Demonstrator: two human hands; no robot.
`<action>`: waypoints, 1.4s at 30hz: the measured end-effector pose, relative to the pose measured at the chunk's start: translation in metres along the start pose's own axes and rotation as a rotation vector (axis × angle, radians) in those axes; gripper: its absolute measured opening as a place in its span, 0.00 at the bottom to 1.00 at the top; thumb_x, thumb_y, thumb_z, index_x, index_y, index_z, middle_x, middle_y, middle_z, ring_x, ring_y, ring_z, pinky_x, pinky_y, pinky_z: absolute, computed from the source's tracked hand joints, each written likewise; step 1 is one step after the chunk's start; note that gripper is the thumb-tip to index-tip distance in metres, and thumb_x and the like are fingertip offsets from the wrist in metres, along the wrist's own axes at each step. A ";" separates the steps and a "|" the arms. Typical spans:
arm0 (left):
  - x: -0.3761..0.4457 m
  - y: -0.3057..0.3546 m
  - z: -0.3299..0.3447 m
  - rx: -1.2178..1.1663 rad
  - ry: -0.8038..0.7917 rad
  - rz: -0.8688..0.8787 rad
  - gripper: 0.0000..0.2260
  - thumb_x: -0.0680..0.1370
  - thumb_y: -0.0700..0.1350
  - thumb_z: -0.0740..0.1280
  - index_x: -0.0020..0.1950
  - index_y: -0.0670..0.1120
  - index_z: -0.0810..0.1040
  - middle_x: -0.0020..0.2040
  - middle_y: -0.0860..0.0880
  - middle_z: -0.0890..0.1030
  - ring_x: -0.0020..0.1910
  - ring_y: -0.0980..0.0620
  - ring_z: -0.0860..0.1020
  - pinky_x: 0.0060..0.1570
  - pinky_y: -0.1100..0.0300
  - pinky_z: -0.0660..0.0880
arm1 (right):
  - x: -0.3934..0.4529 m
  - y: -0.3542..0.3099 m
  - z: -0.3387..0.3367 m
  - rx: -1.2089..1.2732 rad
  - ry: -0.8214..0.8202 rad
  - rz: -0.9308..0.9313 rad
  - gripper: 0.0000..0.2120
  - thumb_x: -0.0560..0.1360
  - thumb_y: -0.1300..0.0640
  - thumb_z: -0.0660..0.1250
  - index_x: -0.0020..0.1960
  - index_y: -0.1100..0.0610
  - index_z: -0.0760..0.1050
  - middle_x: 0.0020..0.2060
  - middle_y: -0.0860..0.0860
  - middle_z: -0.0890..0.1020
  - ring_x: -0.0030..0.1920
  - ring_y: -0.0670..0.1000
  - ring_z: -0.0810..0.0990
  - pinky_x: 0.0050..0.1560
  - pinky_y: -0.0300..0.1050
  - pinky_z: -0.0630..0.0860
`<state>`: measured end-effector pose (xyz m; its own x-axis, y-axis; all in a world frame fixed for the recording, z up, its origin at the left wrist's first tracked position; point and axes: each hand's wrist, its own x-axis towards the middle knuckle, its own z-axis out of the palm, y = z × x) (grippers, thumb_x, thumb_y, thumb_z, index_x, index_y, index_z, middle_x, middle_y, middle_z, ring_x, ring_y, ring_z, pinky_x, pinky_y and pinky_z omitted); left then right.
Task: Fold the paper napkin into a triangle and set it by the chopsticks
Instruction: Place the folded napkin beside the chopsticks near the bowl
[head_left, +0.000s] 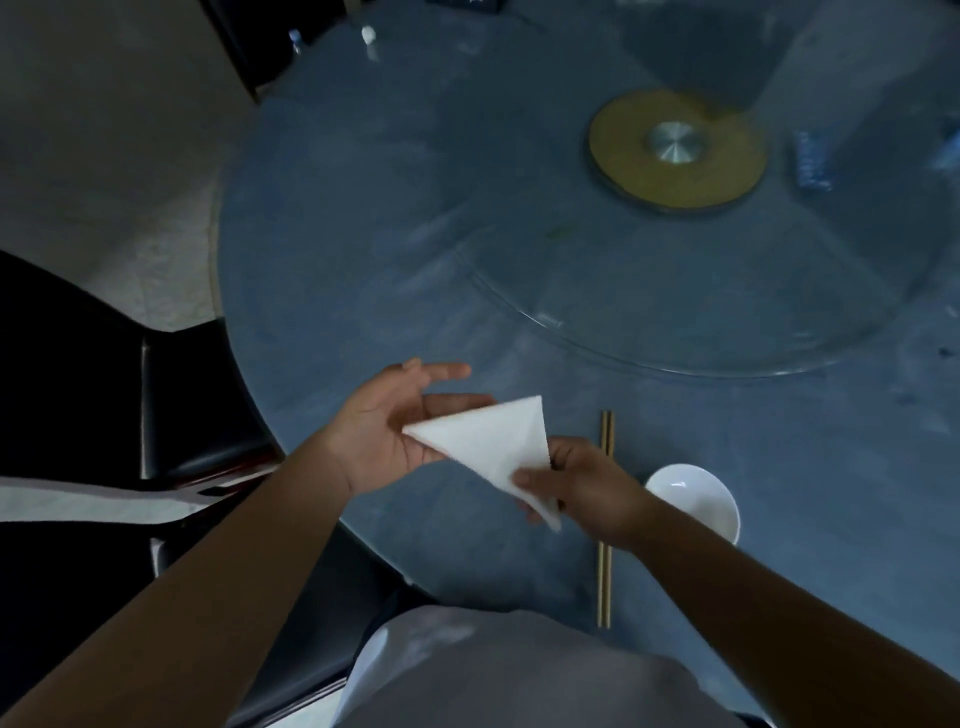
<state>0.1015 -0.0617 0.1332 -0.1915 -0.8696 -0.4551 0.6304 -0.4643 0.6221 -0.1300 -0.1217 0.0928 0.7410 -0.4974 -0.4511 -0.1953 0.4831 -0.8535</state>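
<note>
The white paper napkin (493, 441) is folded into a triangle and held above the table's near edge. My right hand (582, 483) pinches its lower right corner between thumb and fingers. My left hand (395, 431) lies palm up with fingers spread beneath the napkin's left point, touching it from below. A pair of wooden chopsticks (604, 571) lies on the table just right of the napkin, running away from me, partly hidden by my right wrist.
A white bowl (701, 499) sits right of the chopsticks. The round blue table (363, 260) carries a glass turntable (675, 332) on a yellow hub (675, 150). A dark chair (104, 389) stands at the left.
</note>
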 end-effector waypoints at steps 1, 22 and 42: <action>-0.001 0.003 0.002 0.058 -0.024 -0.070 0.34 0.66 0.58 0.74 0.66 0.42 0.71 0.56 0.36 0.81 0.49 0.42 0.81 0.46 0.52 0.79 | -0.003 -0.009 -0.005 -0.065 -0.045 0.013 0.03 0.72 0.65 0.69 0.42 0.59 0.80 0.29 0.50 0.83 0.28 0.47 0.80 0.29 0.40 0.76; 0.011 -0.079 0.054 0.239 0.284 0.223 0.09 0.70 0.45 0.71 0.50 0.50 0.83 0.47 0.47 0.85 0.46 0.49 0.82 0.43 0.55 0.78 | -0.043 0.009 -0.011 0.177 0.167 0.034 0.37 0.63 0.38 0.72 0.68 0.51 0.67 0.63 0.50 0.77 0.60 0.52 0.76 0.58 0.52 0.69; 0.039 -0.063 0.027 0.268 0.109 -0.143 0.17 0.71 0.43 0.68 0.58 0.39 0.79 0.46 0.43 0.82 0.43 0.48 0.80 0.39 0.59 0.76 | -0.069 0.045 0.023 -0.061 0.363 0.111 0.10 0.72 0.57 0.70 0.32 0.53 0.75 0.24 0.48 0.75 0.24 0.42 0.69 0.25 0.33 0.64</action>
<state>0.0339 -0.0711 0.0940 -0.1727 -0.7760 -0.6066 0.3800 -0.6207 0.6858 -0.1754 -0.0493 0.0911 0.4393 -0.6729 -0.5951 -0.3072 0.5100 -0.8034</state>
